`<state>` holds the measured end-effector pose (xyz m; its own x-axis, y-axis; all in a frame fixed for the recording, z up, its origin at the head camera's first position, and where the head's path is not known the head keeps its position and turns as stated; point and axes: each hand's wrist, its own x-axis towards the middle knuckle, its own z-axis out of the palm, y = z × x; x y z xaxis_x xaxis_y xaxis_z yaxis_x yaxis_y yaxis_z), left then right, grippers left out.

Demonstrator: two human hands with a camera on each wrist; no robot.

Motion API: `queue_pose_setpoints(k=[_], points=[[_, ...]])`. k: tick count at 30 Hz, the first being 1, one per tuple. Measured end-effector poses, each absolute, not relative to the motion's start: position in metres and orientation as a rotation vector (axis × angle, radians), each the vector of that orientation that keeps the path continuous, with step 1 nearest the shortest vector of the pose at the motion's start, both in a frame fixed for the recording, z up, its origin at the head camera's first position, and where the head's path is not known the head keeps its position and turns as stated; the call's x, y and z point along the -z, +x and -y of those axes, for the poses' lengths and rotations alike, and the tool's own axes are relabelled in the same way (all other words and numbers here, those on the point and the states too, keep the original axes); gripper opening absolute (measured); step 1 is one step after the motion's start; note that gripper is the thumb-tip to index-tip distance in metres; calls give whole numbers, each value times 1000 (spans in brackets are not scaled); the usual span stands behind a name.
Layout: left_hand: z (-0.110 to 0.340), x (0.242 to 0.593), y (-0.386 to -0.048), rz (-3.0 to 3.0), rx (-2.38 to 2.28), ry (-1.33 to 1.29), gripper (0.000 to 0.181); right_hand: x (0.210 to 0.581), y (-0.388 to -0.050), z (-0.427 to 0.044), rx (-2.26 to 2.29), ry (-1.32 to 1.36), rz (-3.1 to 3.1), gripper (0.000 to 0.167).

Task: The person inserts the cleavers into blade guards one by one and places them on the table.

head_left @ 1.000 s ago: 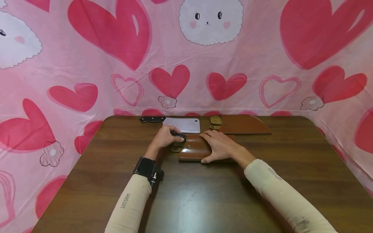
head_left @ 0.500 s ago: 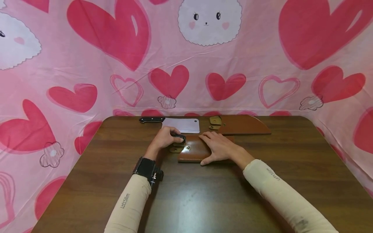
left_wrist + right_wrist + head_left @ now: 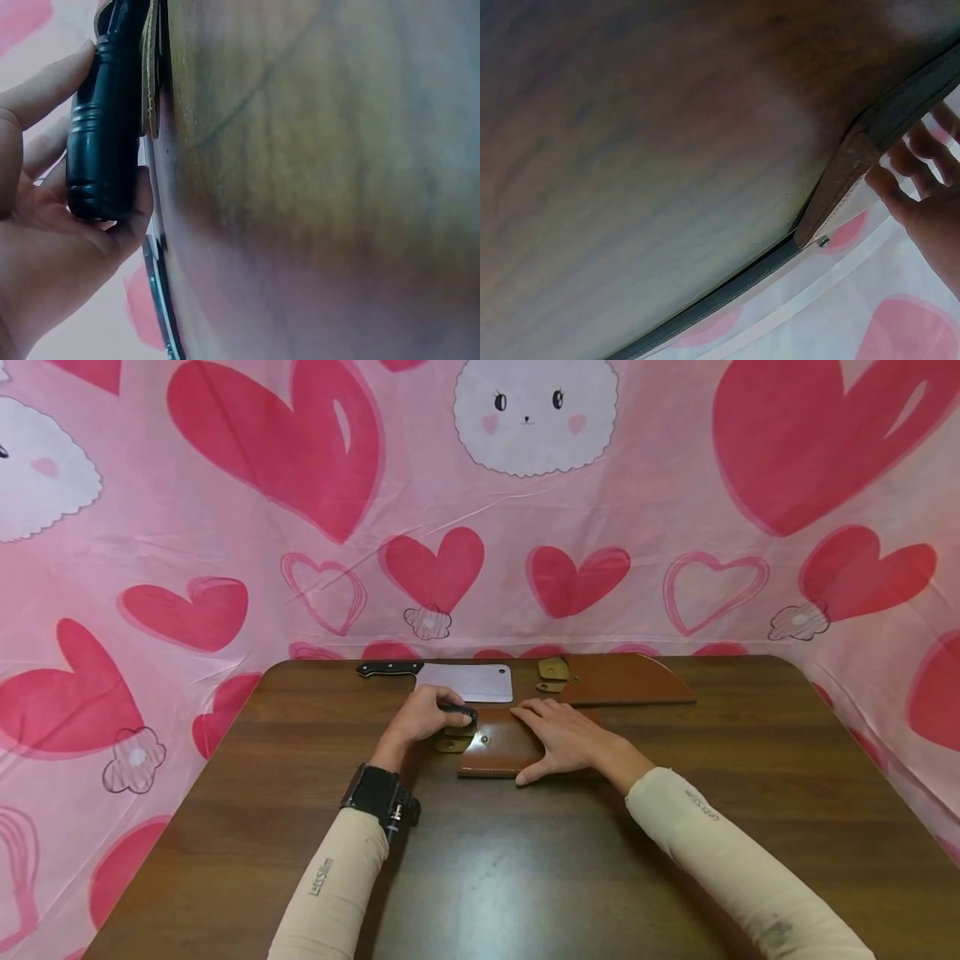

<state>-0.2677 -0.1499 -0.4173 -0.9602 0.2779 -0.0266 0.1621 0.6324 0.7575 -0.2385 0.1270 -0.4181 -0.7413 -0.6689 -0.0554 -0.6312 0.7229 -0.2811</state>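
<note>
In the head view a brown leather sheath (image 3: 497,756) lies flat at the table's middle, its strap end facing left. My left hand (image 3: 425,714) grips a black handle (image 3: 105,142) with molded rings, fingers and thumb around it. The handle sits at the sheath's mouth; whatever it joins inside is hidden. Strap tabs (image 3: 452,745) stick out below that hand. My right hand (image 3: 570,739) rests spread across the sheath, fingertips toward the far edge and thumb at the near edge. In the right wrist view its fingers (image 3: 889,184) touch the sheath's upper side.
Behind the left hand lies a cleaver (image 3: 468,682) with a black riveted handle (image 3: 390,668). At the back right is a longer brown sheath (image 3: 630,679) with tan straps. A pink heart-print cloth (image 3: 645,485) hangs behind the wooden table (image 3: 525,877).
Both hands keep nearly the same places. My right thumb has shifted slightly toward the near side of the sheath, and the camera has turned a little.
</note>
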Motion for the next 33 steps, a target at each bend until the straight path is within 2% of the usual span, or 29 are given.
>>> queue_pose_setpoints(k=[7, 17, 33], points=[[151, 413, -267, -2710, -1226, 436, 22, 417, -239, -129, 379, -1067, -2766, 113], [170, 406, -271, -2724, -1303, 480, 38, 405, -245, -144, 513, -1088, -2812, 101], [191, 404, -280, -2760, -1444, 478, 46, 393, -261, -184, 630, -974, -2905, 99]])
